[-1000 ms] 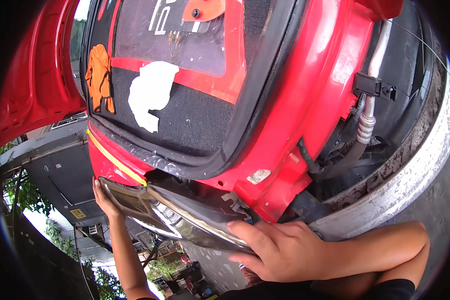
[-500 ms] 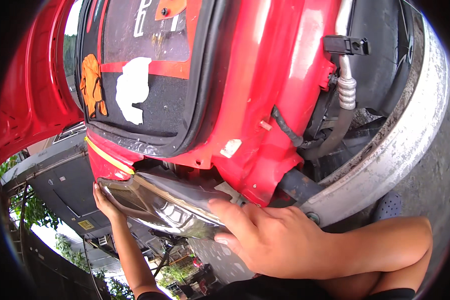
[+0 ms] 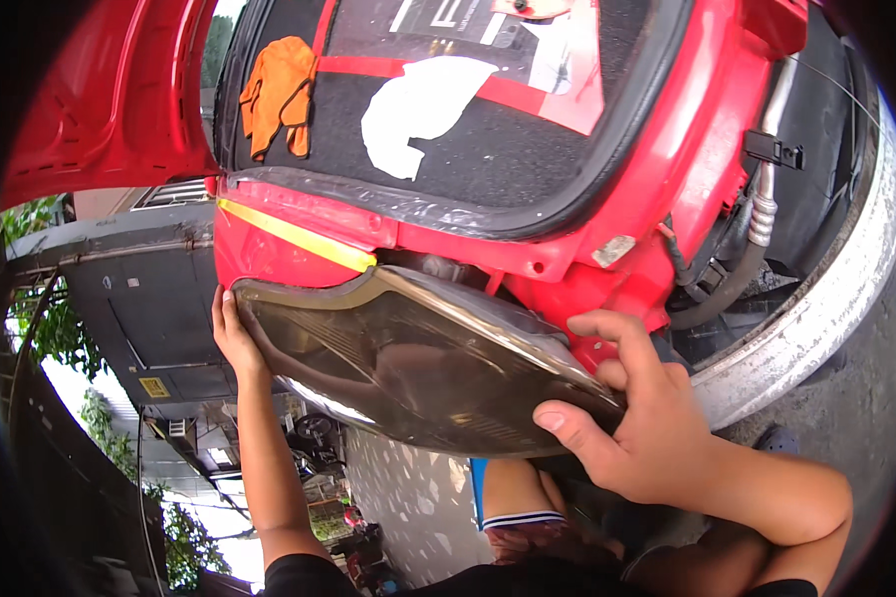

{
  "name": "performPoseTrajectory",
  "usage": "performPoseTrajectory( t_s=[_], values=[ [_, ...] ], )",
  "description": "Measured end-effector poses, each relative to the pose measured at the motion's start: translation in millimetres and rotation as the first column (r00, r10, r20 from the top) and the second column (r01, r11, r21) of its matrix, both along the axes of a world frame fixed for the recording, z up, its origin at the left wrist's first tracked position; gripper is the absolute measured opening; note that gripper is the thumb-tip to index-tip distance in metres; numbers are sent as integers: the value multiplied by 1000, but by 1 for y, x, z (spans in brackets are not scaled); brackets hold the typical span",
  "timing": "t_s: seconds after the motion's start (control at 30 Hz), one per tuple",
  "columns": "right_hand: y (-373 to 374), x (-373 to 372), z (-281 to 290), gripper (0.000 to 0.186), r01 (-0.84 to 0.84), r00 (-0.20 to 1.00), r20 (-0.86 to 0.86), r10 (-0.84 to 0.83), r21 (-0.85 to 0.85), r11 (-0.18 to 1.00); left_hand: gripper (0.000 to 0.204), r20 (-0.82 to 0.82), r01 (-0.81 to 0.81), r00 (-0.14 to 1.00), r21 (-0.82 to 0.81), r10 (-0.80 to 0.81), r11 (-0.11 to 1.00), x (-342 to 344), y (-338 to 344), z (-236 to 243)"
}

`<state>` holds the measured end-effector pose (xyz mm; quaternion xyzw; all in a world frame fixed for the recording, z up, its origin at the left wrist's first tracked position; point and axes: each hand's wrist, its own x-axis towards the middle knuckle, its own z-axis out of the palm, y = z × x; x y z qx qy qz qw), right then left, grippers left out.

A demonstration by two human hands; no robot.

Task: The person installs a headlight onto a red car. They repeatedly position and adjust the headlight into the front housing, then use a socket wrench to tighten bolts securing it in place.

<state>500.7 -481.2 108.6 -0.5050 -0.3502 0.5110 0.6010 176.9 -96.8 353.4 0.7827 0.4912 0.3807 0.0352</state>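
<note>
A large smoky-lensed headlight (image 3: 418, 358) sits at the front corner of a red car body (image 3: 259, 244). My left hand (image 3: 235, 333) cups its far left end, with the fingertips at the edge beside the red panel. At its right end my right hand (image 3: 637, 418) grips it, thumb over the lens and index finger bent above the upper edge. Behind the headlight a dark gap with parts inside shows along the car body. Yellow tape (image 3: 299, 236) runs along the red panel's edge beside the lamp.
Orange gloves (image 3: 277, 98) and a white cloth (image 3: 418, 109) lie in the carpeted compartment (image 3: 508, 179). A scuffed silver bumper beam (image 3: 816, 328) curves along the right. The raised red lid (image 3: 110, 99) stands at upper left. Another person's leg (image 3: 518, 493) shows below the headlight.
My view has shifted, and the headlight's lens now faces me more fully. My right hand has moved right along it, with its fingers more spread. My left hand stays at the left end.
</note>
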Motion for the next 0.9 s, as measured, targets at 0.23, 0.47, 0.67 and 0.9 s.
performPoseTrajectory(
  t_s=[0.23, 0.47, 0.67, 0.9],
  values=[
    [9, -9, -3, 60, 251, 939, 144, -312, 333, 909, 56, -17, -28, 999, -2, 28, 1000, 32, 0, 10],
    [-5, -4, 0, 56, 186, 930, 259, -261, 281, 942, 57, -193, -12, 980, 141, 40, 990, 51, -40, -10],
    [-13, 1, 6, 58, 168, 954, 218, -206, 181, 969, 94, -760, 402, 628, 130, -170, 906, 138, -128, -57],
    [6, -11, 6, 53, 253, 945, 132, -301, 290, 923, 77, -668, 452, 618, -130, -415, 882, 169, -138, -52]
  ],
)
